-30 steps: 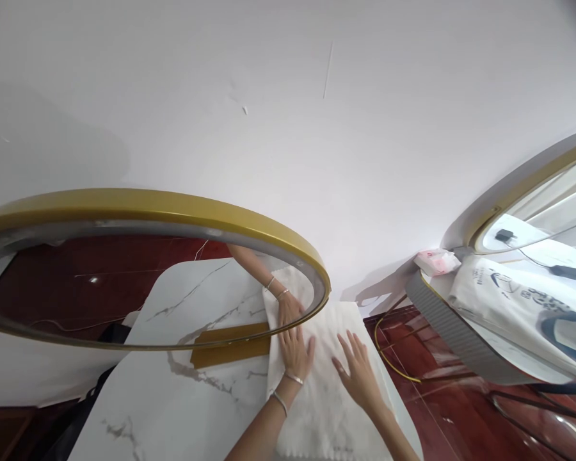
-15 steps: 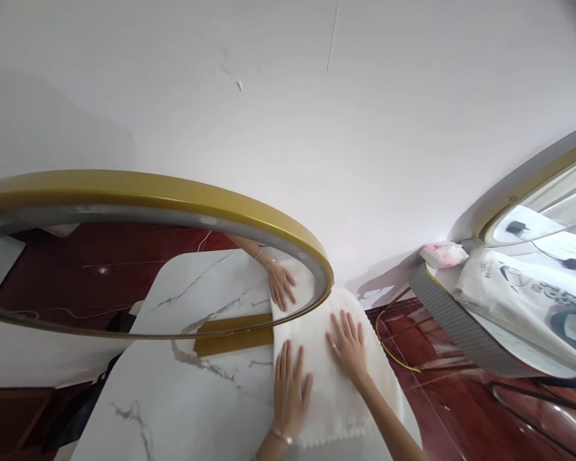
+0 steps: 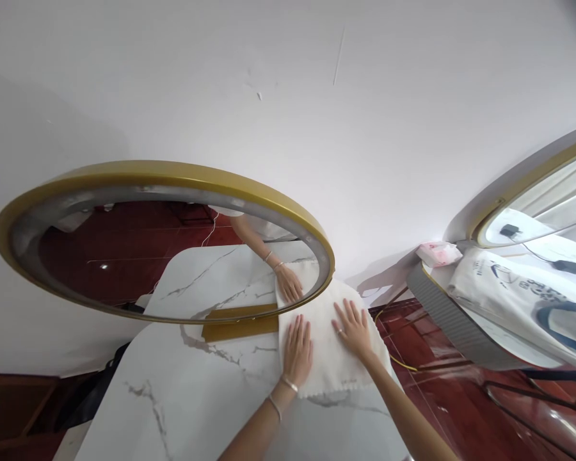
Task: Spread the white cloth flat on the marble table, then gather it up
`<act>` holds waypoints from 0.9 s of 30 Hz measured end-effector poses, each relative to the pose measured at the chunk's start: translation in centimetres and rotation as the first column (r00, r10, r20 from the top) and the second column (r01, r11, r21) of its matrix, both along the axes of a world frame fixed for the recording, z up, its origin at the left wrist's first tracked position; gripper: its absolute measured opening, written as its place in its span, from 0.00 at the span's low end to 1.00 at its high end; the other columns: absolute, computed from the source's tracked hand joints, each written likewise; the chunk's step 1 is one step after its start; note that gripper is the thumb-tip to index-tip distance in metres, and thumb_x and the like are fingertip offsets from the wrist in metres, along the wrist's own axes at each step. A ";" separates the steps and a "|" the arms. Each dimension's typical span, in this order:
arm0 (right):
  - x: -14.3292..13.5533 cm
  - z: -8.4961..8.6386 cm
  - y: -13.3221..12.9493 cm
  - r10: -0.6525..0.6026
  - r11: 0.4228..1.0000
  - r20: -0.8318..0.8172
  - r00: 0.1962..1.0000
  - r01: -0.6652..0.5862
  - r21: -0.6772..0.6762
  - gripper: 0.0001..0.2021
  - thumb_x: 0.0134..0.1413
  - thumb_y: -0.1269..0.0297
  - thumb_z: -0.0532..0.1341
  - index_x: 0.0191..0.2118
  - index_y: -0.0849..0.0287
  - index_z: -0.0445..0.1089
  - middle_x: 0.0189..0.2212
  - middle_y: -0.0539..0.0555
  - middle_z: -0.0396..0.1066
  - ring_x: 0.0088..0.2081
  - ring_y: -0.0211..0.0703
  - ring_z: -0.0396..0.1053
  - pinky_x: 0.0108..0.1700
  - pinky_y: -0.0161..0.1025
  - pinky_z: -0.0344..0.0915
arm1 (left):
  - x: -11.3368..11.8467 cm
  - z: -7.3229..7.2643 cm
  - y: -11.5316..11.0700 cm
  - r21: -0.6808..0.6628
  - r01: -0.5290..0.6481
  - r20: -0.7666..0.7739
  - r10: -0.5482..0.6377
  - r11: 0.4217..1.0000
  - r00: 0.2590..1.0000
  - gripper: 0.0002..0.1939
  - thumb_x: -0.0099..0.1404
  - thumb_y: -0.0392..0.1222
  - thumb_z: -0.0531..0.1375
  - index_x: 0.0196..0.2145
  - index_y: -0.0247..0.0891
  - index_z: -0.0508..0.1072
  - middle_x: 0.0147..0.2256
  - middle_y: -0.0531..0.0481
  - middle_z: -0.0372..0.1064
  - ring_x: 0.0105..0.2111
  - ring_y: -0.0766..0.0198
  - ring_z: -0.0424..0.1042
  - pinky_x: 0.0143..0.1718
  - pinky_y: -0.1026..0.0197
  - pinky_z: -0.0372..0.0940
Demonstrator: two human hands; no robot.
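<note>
A white cloth with a scalloped edge [image 3: 324,362] lies spread on the white marbled table [image 3: 211,403], at its right end by the wall. My left hand [image 3: 297,351] rests flat on the cloth near its left edge, fingers stretched out. Further right, my right hand [image 3: 354,330] is also flat on the cloth, its fingers spread. Neither hand grips anything. Bracelets show on my left wrist and a ring on my right hand.
An oval gold-framed mirror [image 3: 173,168] stands at the table's back, reflecting a hand and the tabletop. To the right, a second table [image 3: 489,326] holds a tissue pack [image 3: 439,253] and a printed white cloth bag [image 3: 513,282]. A yellow cable [image 3: 403,365] hangs between the tables.
My left hand has slid up the cloth a little, and more of the forearm shows. My right hand stays flat, slightly higher in view. The camera view has shifted a bit.
</note>
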State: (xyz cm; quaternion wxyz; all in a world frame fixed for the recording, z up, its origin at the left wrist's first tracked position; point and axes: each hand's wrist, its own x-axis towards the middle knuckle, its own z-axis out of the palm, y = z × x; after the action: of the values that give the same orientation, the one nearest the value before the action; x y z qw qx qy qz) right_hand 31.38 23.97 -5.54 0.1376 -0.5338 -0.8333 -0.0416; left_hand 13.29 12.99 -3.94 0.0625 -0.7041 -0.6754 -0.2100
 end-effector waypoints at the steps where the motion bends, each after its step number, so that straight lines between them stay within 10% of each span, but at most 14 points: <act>1: -0.2 0.1 1.0 -0.003 1.000 -0.015 1.000 0.003 -0.001 0.24 0.63 0.53 0.44 0.62 0.51 0.56 0.64 0.56 0.52 0.65 0.52 0.46 0.62 0.57 0.42 | -0.3 0.0 1.2 0.000 0.026 0.000 -0.026 1.000 1.000 0.31 0.68 0.34 0.47 0.66 0.41 0.43 0.66 0.45 0.43 0.65 0.55 0.45 0.61 0.47 0.55; 6: 1.1 0.4 -1.5 -0.102 0.993 -0.147 0.984 0.109 0.041 0.22 0.63 0.56 0.44 0.55 0.58 0.64 0.50 0.62 0.66 0.54 0.52 0.60 0.55 0.51 0.57 | -0.7 0.1 1.2 -0.032 0.083 0.045 -0.081 0.996 0.996 0.31 0.68 0.37 0.49 0.66 0.43 0.44 0.67 0.47 0.39 0.65 0.54 0.44 0.61 0.47 0.54; 16: 8.7 -3.3 -18.4 -0.143 0.987 -0.102 0.985 0.149 0.059 0.31 0.61 0.52 0.41 0.68 0.46 0.33 0.66 0.56 0.46 0.65 0.57 0.45 0.60 0.62 0.47 | 3.8 -0.4 -12.6 -0.137 0.129 0.146 -0.109 0.982 0.983 0.32 0.67 0.43 0.51 0.66 0.43 0.45 0.67 0.48 0.38 0.66 0.54 0.42 0.62 0.48 0.53; 23: 8.0 -2.2 -16.7 -0.141 0.986 -0.085 0.986 0.148 0.079 0.30 0.62 0.52 0.41 0.68 0.47 0.32 0.67 0.55 0.41 0.67 0.56 0.40 0.62 0.64 0.41 | 1.9 0.1 -7.6 -0.033 -0.181 0.226 0.184 0.983 0.957 0.26 0.65 0.33 0.50 0.59 0.50 0.60 0.67 0.50 0.36 0.66 0.51 0.40 0.58 0.40 0.57; 27: 6.5 -1.5 -13.1 -0.033 0.998 -0.064 0.997 0.036 0.042 0.32 0.63 0.49 0.40 0.68 0.55 0.36 0.67 0.59 0.41 0.67 0.53 0.38 0.63 0.59 0.43 | 1.2 0.6 -4.4 -0.044 -0.048 0.190 0.056 0.998 0.980 0.28 0.65 0.37 0.52 0.62 0.46 0.54 0.67 0.48 0.36 0.66 0.51 0.38 0.61 0.42 0.53</act>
State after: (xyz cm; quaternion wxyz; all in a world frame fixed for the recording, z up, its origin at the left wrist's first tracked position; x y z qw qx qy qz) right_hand 37.89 10.84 -7.01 0.1746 -0.5461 -0.8181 -0.0450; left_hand 14.44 8.58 -3.36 -0.0109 -0.6641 -0.7004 -0.2615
